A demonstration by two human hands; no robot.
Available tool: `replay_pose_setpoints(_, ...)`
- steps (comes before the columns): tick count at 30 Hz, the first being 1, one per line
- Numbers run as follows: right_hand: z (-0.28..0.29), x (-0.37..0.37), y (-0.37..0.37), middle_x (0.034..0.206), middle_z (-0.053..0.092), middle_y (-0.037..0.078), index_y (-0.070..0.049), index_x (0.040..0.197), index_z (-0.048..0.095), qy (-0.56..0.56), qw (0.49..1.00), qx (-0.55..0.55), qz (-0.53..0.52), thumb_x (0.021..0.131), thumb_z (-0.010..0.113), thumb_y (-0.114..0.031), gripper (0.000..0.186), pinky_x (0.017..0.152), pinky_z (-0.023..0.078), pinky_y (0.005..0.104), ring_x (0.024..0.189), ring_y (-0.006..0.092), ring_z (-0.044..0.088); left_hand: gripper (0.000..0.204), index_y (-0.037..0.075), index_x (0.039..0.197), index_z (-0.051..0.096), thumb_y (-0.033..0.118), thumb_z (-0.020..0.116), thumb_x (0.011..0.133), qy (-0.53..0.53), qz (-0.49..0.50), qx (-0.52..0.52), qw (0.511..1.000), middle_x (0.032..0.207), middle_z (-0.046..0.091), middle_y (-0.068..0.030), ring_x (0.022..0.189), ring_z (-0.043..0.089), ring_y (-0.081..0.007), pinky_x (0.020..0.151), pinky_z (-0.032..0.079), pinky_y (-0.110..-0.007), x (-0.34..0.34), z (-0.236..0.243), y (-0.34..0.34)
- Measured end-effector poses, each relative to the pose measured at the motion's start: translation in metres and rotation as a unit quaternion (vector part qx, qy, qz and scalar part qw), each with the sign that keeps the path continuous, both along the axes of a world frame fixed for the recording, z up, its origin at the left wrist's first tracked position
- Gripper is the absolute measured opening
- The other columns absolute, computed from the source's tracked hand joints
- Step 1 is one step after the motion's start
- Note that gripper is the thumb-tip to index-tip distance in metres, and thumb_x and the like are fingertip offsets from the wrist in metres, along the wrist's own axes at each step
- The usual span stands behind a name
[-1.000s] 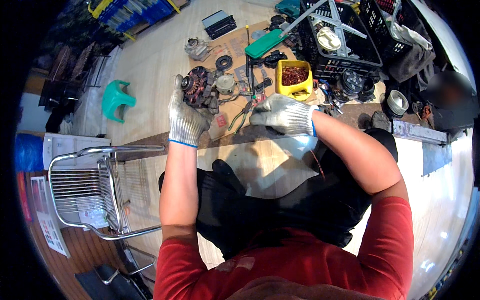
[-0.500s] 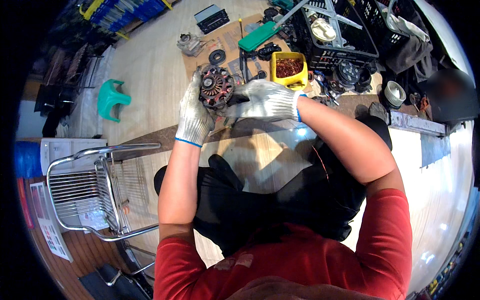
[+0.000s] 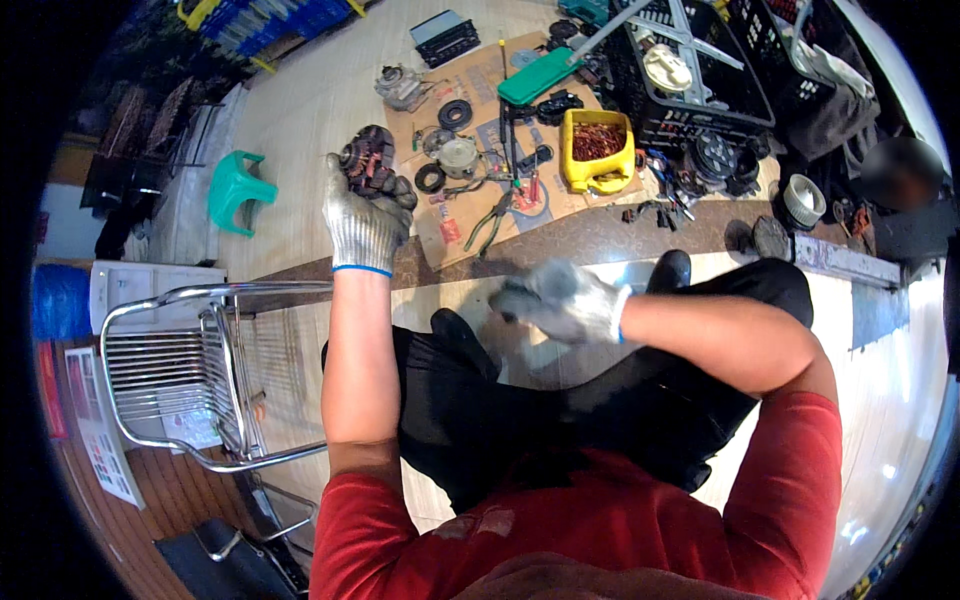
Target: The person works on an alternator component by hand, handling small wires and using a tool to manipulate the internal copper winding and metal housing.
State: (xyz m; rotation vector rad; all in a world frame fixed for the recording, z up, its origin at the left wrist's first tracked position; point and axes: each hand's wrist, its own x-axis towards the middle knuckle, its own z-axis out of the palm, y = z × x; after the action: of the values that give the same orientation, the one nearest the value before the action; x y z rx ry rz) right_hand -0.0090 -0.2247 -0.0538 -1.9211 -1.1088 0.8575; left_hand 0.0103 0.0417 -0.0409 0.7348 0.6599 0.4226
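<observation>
My left hand (image 3: 362,222), in a white knit glove with a grey palm, is closed around a dark alternator rotor (image 3: 368,160) with reddish-brown claw poles. It holds the rotor up left of the cardboard (image 3: 440,215). Smeared by motion, my gloved right hand (image 3: 565,302) is over the floor in front of my lap; its fingers are unclear. Between the hands and farther off, green-handled pliers (image 3: 490,222) lie on the cardboard's near edge. Behind them are a round metal housing (image 3: 459,155), a small dark ring (image 3: 430,179) and a black pulley-like ring (image 3: 455,114).
A yellow container (image 3: 600,182) of copper-coloured scraps stands right of the cardboard's middle. Black crates (image 3: 690,125) and loose parts crowd the far right. On the left are a green stool (image 3: 238,195) and a metal chair (image 3: 165,370).
My left hand has moved left with the rotor. My right hand has come away from it, down toward my lap. The housing and pliers on the cardboard now show.
</observation>
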Motion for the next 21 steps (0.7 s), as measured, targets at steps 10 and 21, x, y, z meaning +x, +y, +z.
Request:
replay_pose_setpoints(10, -0.005, 0.016, -0.025, 0.132, 0.058, 0.024, -0.002, 0.142, 0.046, 0.032, 0.971, -0.160, 0.172, 0.089, 0.061, -0.058, 0.079, 0.102, 0.046, 0.0388, 0.120, 0.0360, 0.059, 0.051, 0.008, 0.119, 0.062, 0.053, 0.053, 0.096, -0.010, -0.091, 0.018, 0.996, 0.106, 0.070, -0.0102, 0.076, 0.065, -0.0214, 0.054, 0.051, -0.034, -0.014, -0.002, -0.023)
replay_pose_setpoints(21, 0.016, 0.055, 0.015, 0.086, 0.067, 0.013, 0.002, 0.105, 0.063, 0.175, 0.981, 0.031, -0.076, 0.091, 0.063, -0.044, 0.048, 0.072, 0.050, 0.0372, 0.075, 0.0201, 0.061, 0.052, 0.002, 0.123, 0.059, 0.048, 0.042, 0.103, -0.040, -0.203, 0.203, 0.957, 0.107, 0.069, -0.0127, 0.090, 0.068, -0.0245, 0.075, 0.058, -0.039, 0.001, -0.020, -0.050)
